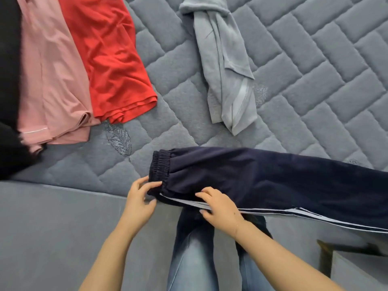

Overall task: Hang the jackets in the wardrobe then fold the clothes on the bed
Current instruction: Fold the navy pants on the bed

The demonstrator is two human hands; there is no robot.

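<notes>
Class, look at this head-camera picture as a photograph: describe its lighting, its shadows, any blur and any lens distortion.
Head view: soft, even light, no glare and only faint shadows under the navy track pants; wide-angle bend curves the bed quilting toward the edges; the black garment at far left is smeared and featureless; the left hand and right hand look slightly soft.

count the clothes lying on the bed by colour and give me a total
black garment: 1
pink garment: 1
red garment: 1
grey garment: 1
navy track pants: 1, both hands on the waist end
total: 5
</notes>
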